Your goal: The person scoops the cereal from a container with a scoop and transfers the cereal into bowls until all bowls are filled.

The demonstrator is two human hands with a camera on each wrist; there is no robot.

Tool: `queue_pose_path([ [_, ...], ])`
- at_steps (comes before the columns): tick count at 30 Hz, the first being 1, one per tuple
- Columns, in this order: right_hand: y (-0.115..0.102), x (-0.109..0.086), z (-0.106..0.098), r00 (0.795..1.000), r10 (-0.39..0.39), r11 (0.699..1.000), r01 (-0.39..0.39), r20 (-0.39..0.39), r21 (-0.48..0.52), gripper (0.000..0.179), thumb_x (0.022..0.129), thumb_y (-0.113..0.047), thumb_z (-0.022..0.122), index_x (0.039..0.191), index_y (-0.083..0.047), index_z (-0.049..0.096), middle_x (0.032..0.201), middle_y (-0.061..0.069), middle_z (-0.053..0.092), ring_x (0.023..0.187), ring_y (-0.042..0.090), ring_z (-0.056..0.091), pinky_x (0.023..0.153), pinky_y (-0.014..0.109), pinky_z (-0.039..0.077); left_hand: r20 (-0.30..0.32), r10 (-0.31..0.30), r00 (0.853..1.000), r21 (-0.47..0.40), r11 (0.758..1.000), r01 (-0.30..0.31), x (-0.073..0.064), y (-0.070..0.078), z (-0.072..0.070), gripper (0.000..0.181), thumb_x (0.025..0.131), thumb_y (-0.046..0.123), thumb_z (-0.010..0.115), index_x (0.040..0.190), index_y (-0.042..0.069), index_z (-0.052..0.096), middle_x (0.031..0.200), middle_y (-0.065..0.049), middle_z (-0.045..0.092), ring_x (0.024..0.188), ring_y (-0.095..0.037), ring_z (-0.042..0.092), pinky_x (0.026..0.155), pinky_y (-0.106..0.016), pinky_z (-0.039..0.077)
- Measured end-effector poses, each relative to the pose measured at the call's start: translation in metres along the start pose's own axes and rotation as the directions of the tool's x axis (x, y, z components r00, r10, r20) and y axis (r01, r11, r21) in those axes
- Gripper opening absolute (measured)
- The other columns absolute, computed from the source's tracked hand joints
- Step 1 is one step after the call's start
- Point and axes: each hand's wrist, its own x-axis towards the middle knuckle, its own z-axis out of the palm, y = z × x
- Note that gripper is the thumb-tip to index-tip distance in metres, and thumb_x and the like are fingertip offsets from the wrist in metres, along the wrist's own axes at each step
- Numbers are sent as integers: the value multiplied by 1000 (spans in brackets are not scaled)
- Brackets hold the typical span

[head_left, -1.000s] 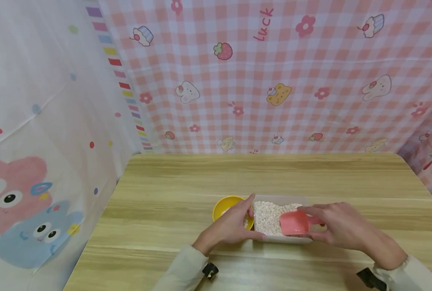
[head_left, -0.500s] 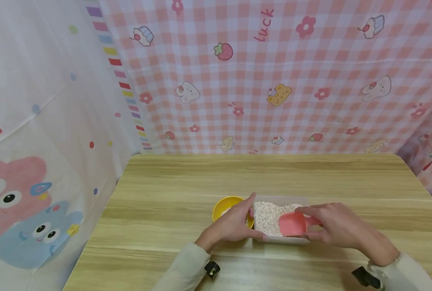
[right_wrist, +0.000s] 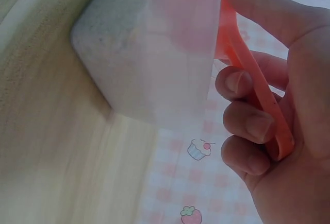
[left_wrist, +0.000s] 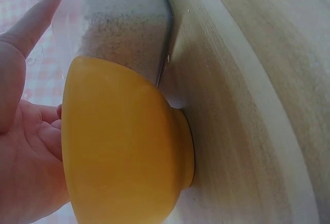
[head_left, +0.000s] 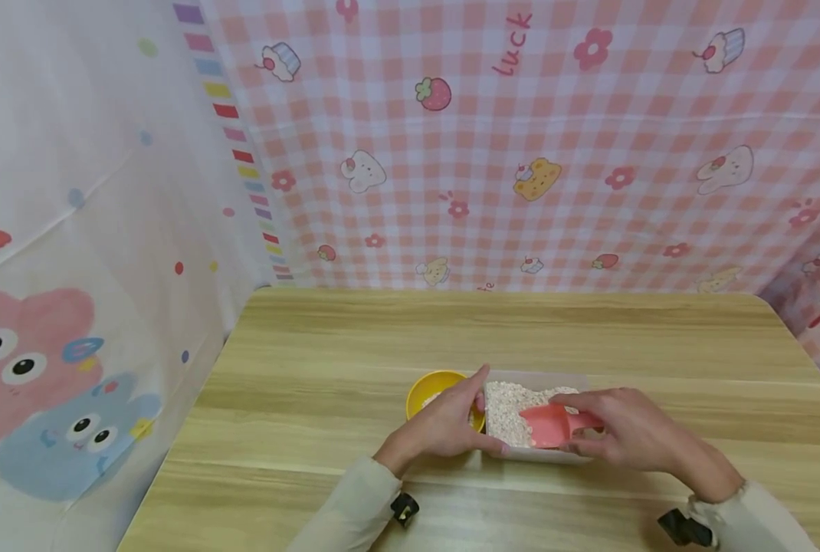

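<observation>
A clear plastic box (head_left: pixel 534 455) full of pale rolled oats (head_left: pixel 509 410) stands on the table. My left hand (head_left: pixel 447 420) holds its left end, thumb at the near wall and a finger at the far corner. Under that hand sits a yellow bowl (head_left: pixel 420 389) with some oats in it, partly hidden; its outer side fills much of the left wrist view. My right hand (head_left: pixel 627 429) grips a pink scoop (head_left: pixel 549 425), fingers curled round the handle (right_wrist: pixel 260 87). The scoop's front edge lies in the oats, near the middle of the box.
The wooden table (head_left: pixel 300 460) runs back to a pink checked cloth (head_left: pixel 396 169). At the left hangs a white cloth (head_left: pixel 127 253) with cartoon figures. A few loose flakes lie on the tabletop by the box in the left wrist view.
My right hand has moved slightly left with the scoop, whose front edge has pushed further into the oats. The left hand keeps its place on the box. The head view has shifted a little.
</observation>
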Motion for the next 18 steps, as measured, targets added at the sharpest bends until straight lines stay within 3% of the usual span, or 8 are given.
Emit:
queue_pose_path([
  [5, 0, -1, 2, 1000, 18, 999, -18, 5, 37, 52, 80, -34, 81, 126, -14, 67, 81, -16, 58, 60, -3, 37, 55, 19, 33, -1, 8, 1000, 19, 1000, -8, 1, 0, 0, 118, 73, 51, 85, 159, 10, 16, 96, 3, 51, 68, -8, 38, 62, -20, 35],
  [11, -1, 0, 3, 1000, -3, 999, 4, -17, 51, 51, 80, -31, 82, 126, -14, 67, 79, -15, 57, 58, -4, 36, 53, 18, 33, 2, 6, 1000, 7, 1000, -6, 0, 1, -1, 117, 73, 49, 85, 159, 10, 15, 97, 1, 52, 69, -8, 38, 61, -20, 35],
  [18, -2, 2, 2, 1000, -8, 995, 7, 13, 98, 48, 82, -26, 79, 128, -16, 66, 80, -15, 57, 59, -3, 36, 53, 19, 34, 4, -7, 1000, -3, 1000, 7, 0, 1, 0, 117, 73, 50, 85, 159, 12, 16, 96, 3, 51, 68, -9, 38, 60, -20, 34],
])
